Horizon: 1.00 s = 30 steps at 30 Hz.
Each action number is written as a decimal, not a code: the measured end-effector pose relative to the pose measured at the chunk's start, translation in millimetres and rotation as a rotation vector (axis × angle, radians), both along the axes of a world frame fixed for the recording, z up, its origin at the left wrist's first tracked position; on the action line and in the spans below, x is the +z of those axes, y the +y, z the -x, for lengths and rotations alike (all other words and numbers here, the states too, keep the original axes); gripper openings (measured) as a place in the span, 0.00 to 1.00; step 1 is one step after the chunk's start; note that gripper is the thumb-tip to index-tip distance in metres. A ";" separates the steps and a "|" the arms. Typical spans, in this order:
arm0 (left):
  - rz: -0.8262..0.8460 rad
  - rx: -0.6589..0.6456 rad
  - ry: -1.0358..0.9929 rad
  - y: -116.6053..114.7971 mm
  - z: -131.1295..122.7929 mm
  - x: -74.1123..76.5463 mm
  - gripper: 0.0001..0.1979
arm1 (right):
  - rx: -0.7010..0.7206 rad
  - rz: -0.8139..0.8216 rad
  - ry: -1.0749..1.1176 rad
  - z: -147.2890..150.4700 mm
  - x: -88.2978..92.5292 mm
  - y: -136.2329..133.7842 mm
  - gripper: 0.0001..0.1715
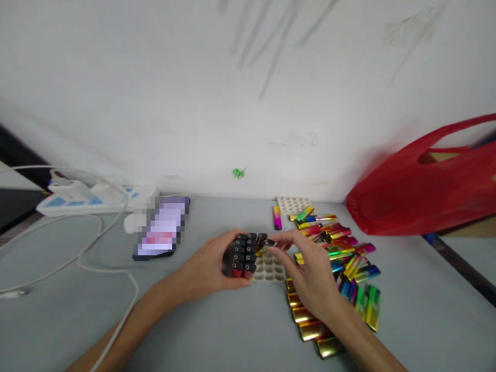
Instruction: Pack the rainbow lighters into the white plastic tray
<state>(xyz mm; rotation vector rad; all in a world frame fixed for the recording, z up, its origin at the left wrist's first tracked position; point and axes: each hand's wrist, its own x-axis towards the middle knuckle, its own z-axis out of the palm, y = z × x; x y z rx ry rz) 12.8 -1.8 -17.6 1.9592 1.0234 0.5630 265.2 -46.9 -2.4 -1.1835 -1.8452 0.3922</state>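
A pale tray with rows of small wells lies on the table between my hands. Several lighters stand in its left part, black ends up, each end with a small ring. My left hand is curled round the left side of this block, fingers behind and thumb in front. With thumb and fingertips, my right hand pinches a gold lighter with a black end, tilted over the wells beside the block. Under and beyond my right hand, many shiny multicoloured lighters lie heaped, partly hidden by my forearm.
Another pale tray lies by the wall, a pink-and-yellow lighter near it. A red bag stands at right. At left are a phone, a white power strip and a loose white cable crossing my left forearm.
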 end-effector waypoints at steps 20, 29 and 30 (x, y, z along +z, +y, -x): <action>-0.020 0.015 -0.004 0.7 -0.7 0.9 0.33 | 0.010 -0.173 -0.203 7.2 -12.9 0.3 0.16; -0.020 -0.017 -0.008 1.5 0.1 -0.6 0.34 | 0.095 -0.175 -0.214 8.3 -11.4 3.4 0.27; -0.021 -0.019 -0.006 1.5 0.1 -0.7 0.34 | 0.098 -0.174 -0.196 8.7 -11.0 3.2 0.27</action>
